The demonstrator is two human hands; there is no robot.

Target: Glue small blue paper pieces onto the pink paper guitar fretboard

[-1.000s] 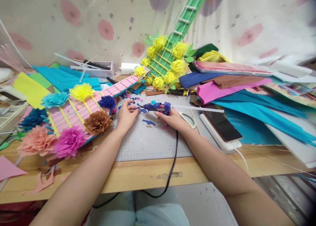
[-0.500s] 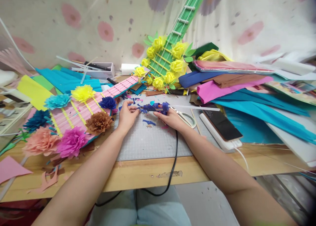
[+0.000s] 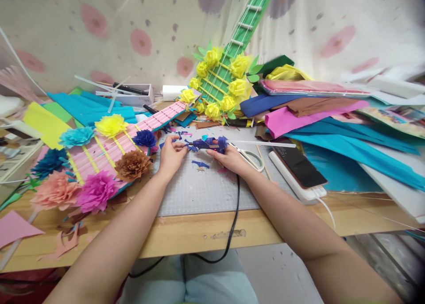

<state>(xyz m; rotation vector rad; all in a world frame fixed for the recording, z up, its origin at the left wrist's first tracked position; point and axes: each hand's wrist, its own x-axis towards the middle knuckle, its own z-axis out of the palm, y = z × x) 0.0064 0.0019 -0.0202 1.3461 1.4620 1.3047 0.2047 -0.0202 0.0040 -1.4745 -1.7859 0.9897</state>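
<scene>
My right hand [image 3: 230,159] is wrapped around a dark blue glue gun [image 3: 212,143], its nozzle pointing left. A long white glue stick [image 3: 265,143] sticks out of the gun's back end, and a black cord hangs down below. My left hand [image 3: 171,157] has its fingertips pinched at a small piece of dark blue paper [image 3: 192,148], right by the nozzle. Another dark blue paper scrap [image 3: 200,164] lies on the grey cutting mat [image 3: 199,198] beneath the gun. Scissors [image 3: 252,159] rest beside my right wrist.
To the left lies a pink paper guitar [image 3: 89,151] with several coloured paper flowers. A green guitar [image 3: 215,83] trimmed with yellow roses leans at the back. On the right are a phone [image 3: 300,164] on a white power strip [image 3: 292,180] and piled crepe paper [image 3: 348,144].
The glue gun has shifted slightly left toward my left fingertips, then stayed nearly still. My left hand keeps its pinch. The view has turned a little.
</scene>
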